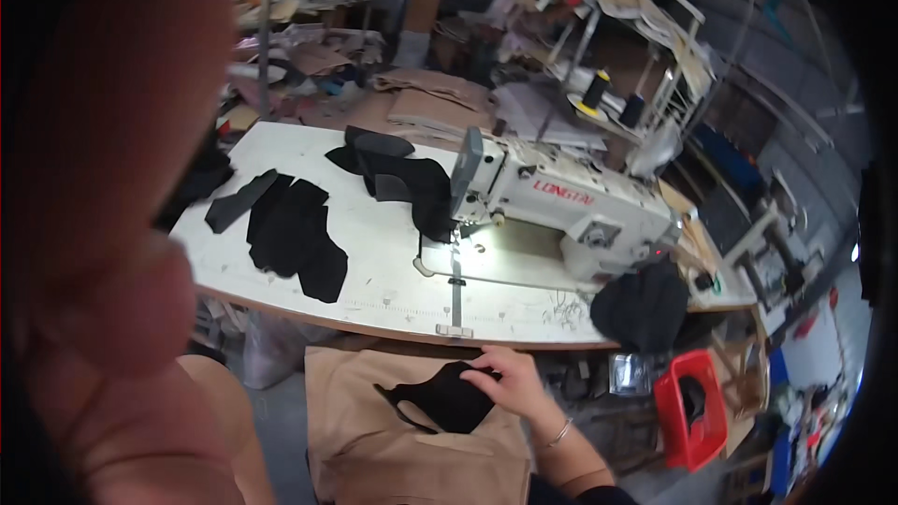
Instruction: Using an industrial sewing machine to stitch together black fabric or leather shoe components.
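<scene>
Right hand point(514, 383) at the lap, thumb and fingers closed in a pinch on the upper right edge of a black fabric piece point(454, 402). Piece lies over the brown cloth point(351, 440) on the lap, just below the front of the desk point(393, 313); its left end narrows, with a curved gap beside a thin strip.

Left hand point(117, 243), as I take it, is very near the lens and badly blurred; cannot tell if its fingers are spread or closed.

Handling, my judgement: keep the pinch light and near the edge so the cloth isn't stretched; support the narrow end, which looks likely to fold or snag; level the piece before any lift past the desk edge.

Around: white sewing machine point(552, 187) on the desk, lamp lit at the needle. Black pieces point(295, 238) on the left of the desk, more dark pieces point(398, 164) running up to the machine head. Dark bundle point(641, 309) overhangs the front edge at right. Red bin point(669, 411) below.

In the way: the blurred hand hides much of the left side; the desk edge stands between lap and needle.
</scene>
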Demonstrator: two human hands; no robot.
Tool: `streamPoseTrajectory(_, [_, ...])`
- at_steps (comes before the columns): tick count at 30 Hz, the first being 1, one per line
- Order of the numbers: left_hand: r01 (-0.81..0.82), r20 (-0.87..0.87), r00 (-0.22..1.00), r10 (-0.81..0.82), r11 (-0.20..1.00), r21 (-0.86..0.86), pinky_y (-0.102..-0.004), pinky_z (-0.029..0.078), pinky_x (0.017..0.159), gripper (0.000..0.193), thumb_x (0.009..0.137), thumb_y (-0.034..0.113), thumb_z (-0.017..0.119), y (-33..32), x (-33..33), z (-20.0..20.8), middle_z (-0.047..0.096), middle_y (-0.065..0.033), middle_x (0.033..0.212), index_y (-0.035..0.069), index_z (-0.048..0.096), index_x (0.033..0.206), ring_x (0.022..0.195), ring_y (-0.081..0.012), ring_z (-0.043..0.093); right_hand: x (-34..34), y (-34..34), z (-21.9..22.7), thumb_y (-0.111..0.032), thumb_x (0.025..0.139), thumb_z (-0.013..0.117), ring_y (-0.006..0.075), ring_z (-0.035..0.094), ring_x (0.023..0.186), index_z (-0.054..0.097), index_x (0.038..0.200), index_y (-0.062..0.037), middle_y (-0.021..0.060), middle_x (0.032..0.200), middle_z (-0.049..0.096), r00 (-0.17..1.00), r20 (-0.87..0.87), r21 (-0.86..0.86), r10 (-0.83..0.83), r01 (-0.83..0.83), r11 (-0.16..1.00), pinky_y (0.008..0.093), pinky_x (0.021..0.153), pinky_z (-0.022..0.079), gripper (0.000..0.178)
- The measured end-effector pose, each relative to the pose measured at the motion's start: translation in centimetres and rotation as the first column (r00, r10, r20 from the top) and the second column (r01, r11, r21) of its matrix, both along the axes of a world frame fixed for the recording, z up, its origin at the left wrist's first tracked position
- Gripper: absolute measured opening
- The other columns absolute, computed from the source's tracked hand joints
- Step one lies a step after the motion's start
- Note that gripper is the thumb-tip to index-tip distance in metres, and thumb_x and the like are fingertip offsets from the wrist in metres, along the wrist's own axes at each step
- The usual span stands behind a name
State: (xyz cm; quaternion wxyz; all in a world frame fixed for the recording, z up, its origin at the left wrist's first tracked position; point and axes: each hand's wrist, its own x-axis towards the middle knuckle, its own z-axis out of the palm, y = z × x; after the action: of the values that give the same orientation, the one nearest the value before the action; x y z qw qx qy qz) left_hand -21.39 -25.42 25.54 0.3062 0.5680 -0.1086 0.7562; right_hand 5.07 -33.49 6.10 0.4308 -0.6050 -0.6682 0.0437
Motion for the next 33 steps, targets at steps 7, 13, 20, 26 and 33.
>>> streamPoseTrajectory(7, [-0.12,0.374,0.925,0.059,0.983,0.142,-0.0358,0.054,0.086,0.062,0.094,0.035,0.049,2.3,-1.0,3.3,0.032,-0.0256,0.144,-0.005,0.032,0.137,0.116,-0.0425,0.053,0.1,-2.6,-1.7,-0.022,0.078,0.076,0.0269,0.064,0.067,0.069,0.085,-0.0053,0.0114,0.073,0.064,0.997,-0.077,-0.22,-0.03,0.012,0.975,0.0317,0.062,0.051,0.02])
streamPoseTrajectory(13, [-0.157,0.409,0.904,0.124,0.986,0.049,-0.0359,0.054,0.087,0.056,0.096,0.032,0.047,1.0,-2.0,4.1,0.031,-0.0263,0.145,-0.007,0.034,0.135,0.117,-0.043,0.052,-0.1,-0.3,-0.5,-0.018,0.08,0.074,0.027,0.066,0.07,0.069,0.088,-0.0033,0.0134,0.079,0.067,0.993,-0.1,-0.222,0.063,-0.084,0.971,0.0314,0.063,0.052,0.018])
streamPoseTrajectory(20, [-0.103,-0.716,0.679,-0.162,0.945,-0.311,-0.0344,0.047,0.093,0.036,0.083,0.009,0.067,3.5,3.4,-10.2,0.06,-0.0118,0.121,0.003,0.06,0.118,0.116,-0.0261,0.054,0.3,1.8,1.9,-0.018,0.074,0.077,0.0276,0.063,0.067,0.068,0.08,-0.0044,0.0105,0.074,0.064,0.96,-0.057,-0.227,0.273,-0.278,0.933,0.0338,0.062,0.049,0.017])
streamPoseTrajectory(26, [-0.064,-0.758,0.54,-0.367,0.88,-0.471,-0.0312,0.051,0.078,0.031,0.089,0.018,0.064,0.4,5.2,-24.7,0.065,-0.0117,0.106,0.006,0.061,0.117,0.091,-0.0231,0.064,-1.9,2.4,2.2,-0.015,0.076,0.073,0.0338,0.061,0.076,0.067,0.086,-0.0053,0.0143,0.08,0.065,0.91,0.14,-0.142,0.389,-0.371,0.918,0.04,0.07,0.049,0.014])
streamPoseTrajectory(33, [-0.002,-0.748,0.456,-0.482,0.84,-0.543,-0.0299,0.052,0.072,0.022,0.088,0.014,0.065,0.8,5.3,-23.0,0.067,-0.012,0.098,0.004,0.066,0.107,0.083,-0.0219,0.065,-1.6,2.0,1.9,-0.015,0.074,0.073,0.033,0.06,0.073,0.066,0.082,-0.0071,0.0125,0.075,0.062,0.916,0.182,-0.203,0.357,-0.32,0.925,0.0412,0.066,0.048,0.013])
